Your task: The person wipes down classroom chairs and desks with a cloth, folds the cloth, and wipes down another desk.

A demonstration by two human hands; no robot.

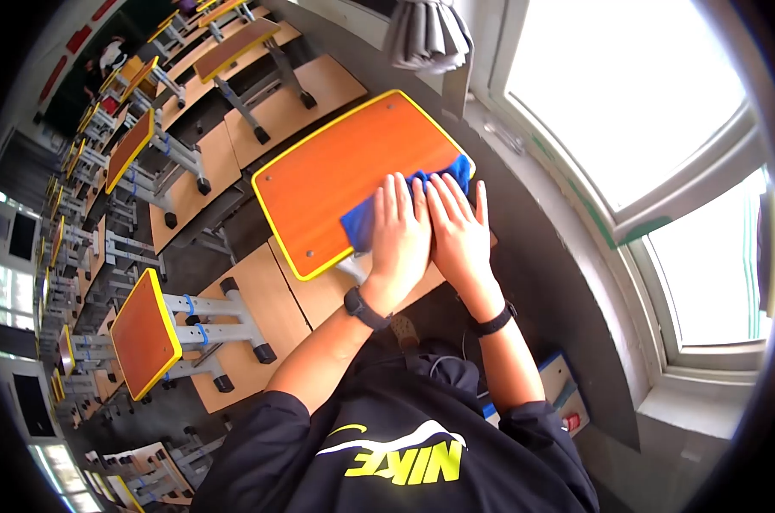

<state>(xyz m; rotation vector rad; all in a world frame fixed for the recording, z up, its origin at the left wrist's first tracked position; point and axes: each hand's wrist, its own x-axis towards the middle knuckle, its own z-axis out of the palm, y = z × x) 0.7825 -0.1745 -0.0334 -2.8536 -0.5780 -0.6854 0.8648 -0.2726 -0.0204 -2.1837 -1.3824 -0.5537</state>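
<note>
A blue cloth (358, 224) lies on the orange seat of a stool (336, 162) with a yellow rim, near the edge closest to me. My left hand (399, 235) presses flat on the cloth, its fingers stretched out and pointing away from me. Beside it, my right hand (458, 232) also lies flat on the cloth, its outer finger spread apart from the others. The hands touch or nearly touch along their inner sides. Both wrists wear dark bands. What lies under the palms is hidden.
Window frames (627, 214) and a wall ledge run along the right. An upturned stool (148, 333) rests on a desk (251, 316) at left. More desks and stools fill the room beyond. A grey curtain (428, 38) hangs above. A person (112, 56) stands far back.
</note>
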